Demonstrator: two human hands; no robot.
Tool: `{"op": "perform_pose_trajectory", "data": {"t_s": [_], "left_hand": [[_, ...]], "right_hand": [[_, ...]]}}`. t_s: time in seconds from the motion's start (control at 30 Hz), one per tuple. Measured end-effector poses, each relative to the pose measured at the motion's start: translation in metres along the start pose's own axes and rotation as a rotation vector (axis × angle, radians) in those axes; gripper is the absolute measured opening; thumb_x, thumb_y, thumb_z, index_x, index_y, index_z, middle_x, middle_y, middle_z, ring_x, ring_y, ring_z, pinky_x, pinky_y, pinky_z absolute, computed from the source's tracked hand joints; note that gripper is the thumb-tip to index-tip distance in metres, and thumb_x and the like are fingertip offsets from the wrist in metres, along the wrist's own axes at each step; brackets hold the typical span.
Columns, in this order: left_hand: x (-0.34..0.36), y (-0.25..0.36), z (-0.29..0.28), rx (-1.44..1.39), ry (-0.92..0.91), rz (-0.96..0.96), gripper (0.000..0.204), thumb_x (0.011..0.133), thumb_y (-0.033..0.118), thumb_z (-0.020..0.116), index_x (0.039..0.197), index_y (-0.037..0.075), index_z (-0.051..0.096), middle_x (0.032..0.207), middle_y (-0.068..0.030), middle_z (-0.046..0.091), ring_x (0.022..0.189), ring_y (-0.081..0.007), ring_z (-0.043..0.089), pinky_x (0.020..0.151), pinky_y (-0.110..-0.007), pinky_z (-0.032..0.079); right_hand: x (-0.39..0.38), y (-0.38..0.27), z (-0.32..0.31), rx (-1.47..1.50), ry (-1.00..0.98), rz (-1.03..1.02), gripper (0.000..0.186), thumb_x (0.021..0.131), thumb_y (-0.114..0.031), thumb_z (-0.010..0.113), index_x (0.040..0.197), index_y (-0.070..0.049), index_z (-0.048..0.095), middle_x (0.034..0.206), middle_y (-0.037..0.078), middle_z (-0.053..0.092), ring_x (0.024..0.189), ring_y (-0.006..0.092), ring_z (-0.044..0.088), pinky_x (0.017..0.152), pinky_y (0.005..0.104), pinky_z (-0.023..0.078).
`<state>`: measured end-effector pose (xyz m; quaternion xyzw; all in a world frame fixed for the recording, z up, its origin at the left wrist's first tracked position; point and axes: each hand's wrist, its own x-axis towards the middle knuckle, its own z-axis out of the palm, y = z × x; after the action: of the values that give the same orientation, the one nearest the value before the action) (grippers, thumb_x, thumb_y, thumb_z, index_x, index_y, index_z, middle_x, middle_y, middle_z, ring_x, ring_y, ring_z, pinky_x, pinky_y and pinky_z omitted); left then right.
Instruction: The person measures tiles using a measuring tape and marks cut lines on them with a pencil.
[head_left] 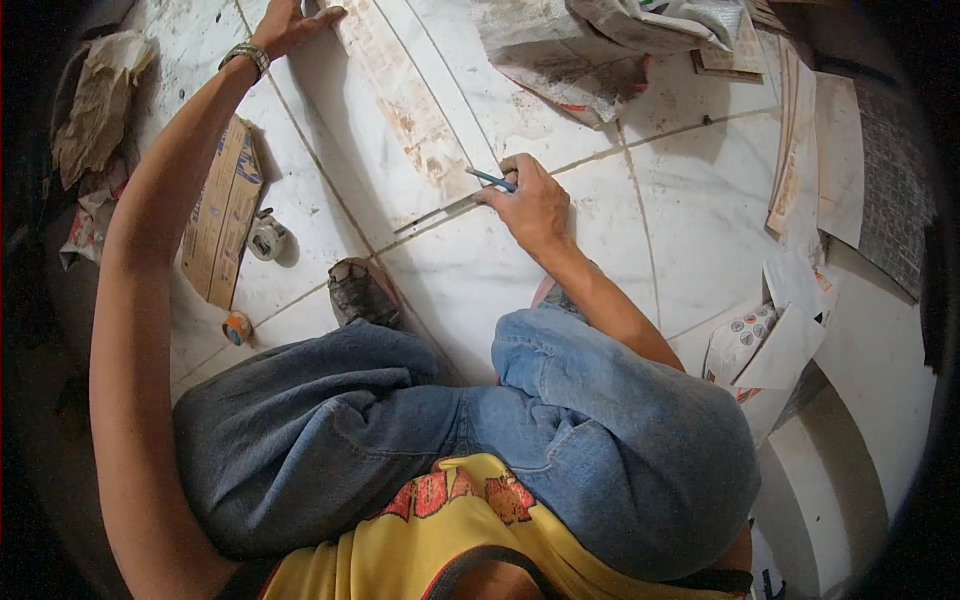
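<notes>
Hands: apart; your right hand (533, 205) pinches a blue pencil (490, 180) at the near end of a stained plank (420, 130); your left hand (290, 28) is by its far left, grip unclear | Plank: on the tiled floor (590, 210), near a tile corner | Step: seemingly marking; next calls for a steady stroke

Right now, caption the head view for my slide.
Right hand holds a slim dark-blue pencil at the near end of a long, brown-smudged white panel.

Worn are a dark-trimmed yellow top (375, 555), loose blue jeans (620, 440) and a wristband (247, 57).
</notes>
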<state>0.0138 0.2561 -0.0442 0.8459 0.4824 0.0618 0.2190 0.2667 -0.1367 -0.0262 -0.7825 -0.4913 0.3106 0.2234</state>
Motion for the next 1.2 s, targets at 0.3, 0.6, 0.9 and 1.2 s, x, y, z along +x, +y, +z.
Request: {"op": "perform_pose_trajectory", "data": {"t_s": [0.3,0.6,0.9,1.2], "left_hand": [[0.008,-0.014,0.004,0.127,0.010,0.124,0.084,0.081,0.065,0.069,0.138,0.007,0.051,0.137,-0.0209,0.052,0.124,-0.0358,0.054,0.101,-0.046,0.047],[0.007,-0.011,0.001,0.169,0.020,0.155,0.084,0.080,0.065,0.070,0.137,0.005,0.051,0.132,-0.0206,0.054,0.117,-0.0339,0.057,0.097,-0.042,0.048],[0.006,-0.006,0.001,0.116,0.043,0.185,0.086,0.079,0.063,0.072,0.138,0.005,0.050,0.133,-0.0211,0.053,0.122,-0.0356,0.054,0.100,-0.043,0.047],[-0.002,0.022,-0.007,0.118,-0.045,-0.017,0.087,0.077,0.060,0.075,0.139,0.005,0.049,0.136,-0.0196,0.050,0.125,-0.0355,0.048,0.103,-0.047,0.044]], "right_hand": [[0.003,0.002,0.001,-0.018,-0.011,0.005,0.052,0.063,-0.036,0.089,0.097,-0.008,0.062,0.082,0.006,0.065,0.075,0.0261,0.065,0.066,0.0397,0.051],[0.006,-0.003,-0.006,-0.020,-0.051,0.005,0.048,0.064,-0.032,0.088,0.096,-0.009,0.061,0.084,0.008,0.066,0.079,0.0281,0.065,0.068,0.0410,0.051],[0.008,-0.008,-0.014,-0.030,-0.112,0.029,0.049,0.066,-0.034,0.087,0.099,-0.007,0.062,0.093,0.012,0.069,0.086,0.0308,0.067,0.072,0.0422,0.052],[0.005,-0.013,-0.017,-0.022,-0.141,0.035,0.052,0.072,-0.040,0.083,0.103,-0.007,0.059,0.097,0.013,0.065,0.089,0.0351,0.064,0.074,0.0465,0.050]]}}
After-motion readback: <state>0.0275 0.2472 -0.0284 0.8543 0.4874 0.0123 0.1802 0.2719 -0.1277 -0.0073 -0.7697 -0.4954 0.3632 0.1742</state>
